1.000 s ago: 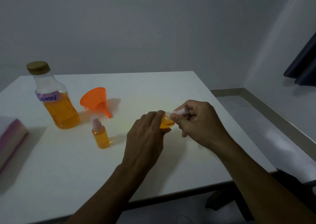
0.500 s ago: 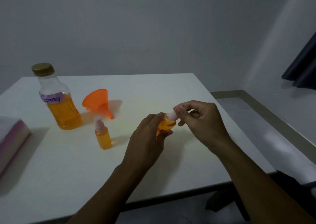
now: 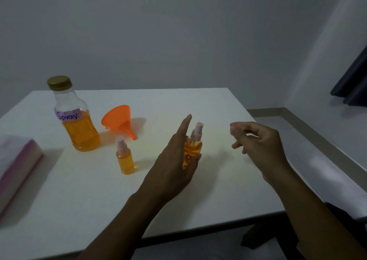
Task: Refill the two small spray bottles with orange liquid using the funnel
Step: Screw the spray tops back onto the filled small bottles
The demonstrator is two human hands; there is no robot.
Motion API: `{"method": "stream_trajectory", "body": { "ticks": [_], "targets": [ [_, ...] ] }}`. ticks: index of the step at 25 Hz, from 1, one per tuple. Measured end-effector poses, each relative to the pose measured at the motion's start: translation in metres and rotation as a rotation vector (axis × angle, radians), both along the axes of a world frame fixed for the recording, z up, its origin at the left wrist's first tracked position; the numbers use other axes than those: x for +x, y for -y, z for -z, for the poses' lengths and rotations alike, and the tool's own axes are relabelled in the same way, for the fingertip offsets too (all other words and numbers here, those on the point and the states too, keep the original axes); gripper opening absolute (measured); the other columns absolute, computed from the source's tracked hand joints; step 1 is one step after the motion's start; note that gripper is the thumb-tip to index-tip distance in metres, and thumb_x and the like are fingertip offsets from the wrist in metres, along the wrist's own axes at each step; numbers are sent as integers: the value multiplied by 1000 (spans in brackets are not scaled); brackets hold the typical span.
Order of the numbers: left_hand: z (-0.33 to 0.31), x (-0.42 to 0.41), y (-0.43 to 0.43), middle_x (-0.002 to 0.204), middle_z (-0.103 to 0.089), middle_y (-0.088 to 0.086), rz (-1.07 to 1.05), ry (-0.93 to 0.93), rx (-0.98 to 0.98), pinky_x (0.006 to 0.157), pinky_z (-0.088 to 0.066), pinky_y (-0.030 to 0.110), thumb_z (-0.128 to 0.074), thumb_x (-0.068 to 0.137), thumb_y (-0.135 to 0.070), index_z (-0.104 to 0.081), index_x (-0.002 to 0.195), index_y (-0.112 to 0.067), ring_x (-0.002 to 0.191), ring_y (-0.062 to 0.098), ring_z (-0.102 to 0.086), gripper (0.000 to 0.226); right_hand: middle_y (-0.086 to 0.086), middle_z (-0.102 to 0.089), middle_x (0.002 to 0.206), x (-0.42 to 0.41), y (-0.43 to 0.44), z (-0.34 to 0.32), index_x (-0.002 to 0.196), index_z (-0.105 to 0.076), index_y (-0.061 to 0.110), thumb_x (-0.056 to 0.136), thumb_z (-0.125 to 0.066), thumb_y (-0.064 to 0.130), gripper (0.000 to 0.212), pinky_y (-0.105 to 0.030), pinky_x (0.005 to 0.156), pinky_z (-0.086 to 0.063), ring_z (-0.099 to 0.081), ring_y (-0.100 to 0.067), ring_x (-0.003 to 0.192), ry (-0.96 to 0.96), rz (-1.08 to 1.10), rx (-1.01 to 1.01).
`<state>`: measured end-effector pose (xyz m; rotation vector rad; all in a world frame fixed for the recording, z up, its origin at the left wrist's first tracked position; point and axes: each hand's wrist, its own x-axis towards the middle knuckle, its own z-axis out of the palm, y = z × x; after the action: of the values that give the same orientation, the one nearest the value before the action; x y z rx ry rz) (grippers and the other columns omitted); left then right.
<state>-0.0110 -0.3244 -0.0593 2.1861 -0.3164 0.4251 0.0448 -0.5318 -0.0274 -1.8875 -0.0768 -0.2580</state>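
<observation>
White table [image 3: 198, 105], and on it a big bottle [image 3: 79, 124] labelled "Spray", about half full of orange liquid, cap on. The funnel [image 3: 119, 119] lies on its side next to it. One small spray bottle [image 3: 125, 160] stands nearby, nearly full. Left hand [image 3: 172, 160] grips the second spray bottle [image 3: 193, 146], orange inside too, index finger straight up. Right hand [image 3: 260, 140] is loosely curled, empty.

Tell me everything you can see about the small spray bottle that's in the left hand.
The spray bottle is small, clear plastic by its look, and mostly full of orange liquid, with a pale pink pump top fitted on. A small orange gear-like print shows low on its side. It is nearly upright, its top leaning slightly right. The left hand grips its body, index finger straight up beside it, hiding its base.
</observation>
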Motion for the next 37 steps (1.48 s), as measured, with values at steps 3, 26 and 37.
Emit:
{"method": "stream_trajectory", "body": {
  "ticks": [3,26,37],
  "targets": [
    [-1,-4,-1,128,-34,-25,0,53,6,75,-43,1,-62,88,-32,1,141,-59,102,-9,-48,87,11,-75,95,-2,6,2,97,-75,30,89,-72,37,12,-32,66,-54,-73,-8,65,20,12,-69],
    [13,-12,-28,100,-68,2,-261,131,250,66,-58,39,-41,98,-34,-36,140,-28,77,16,-65,42,13,-72,96,5,-4,16,105,-73,24,89,-70,39,22,-17,62,-47,-62,-2,58,187,-63,-524],
    [5,-14,-28,100,-69,2,-336,164,243,64,-55,30,-39,100,-34,-38,136,-26,72,17,-67,37,13,-71,107,-1,-11,10,106,-72,26,91,-70,36,18,-9,61,-47,-66,-2,70,209,-99,-447]
  ]
}}
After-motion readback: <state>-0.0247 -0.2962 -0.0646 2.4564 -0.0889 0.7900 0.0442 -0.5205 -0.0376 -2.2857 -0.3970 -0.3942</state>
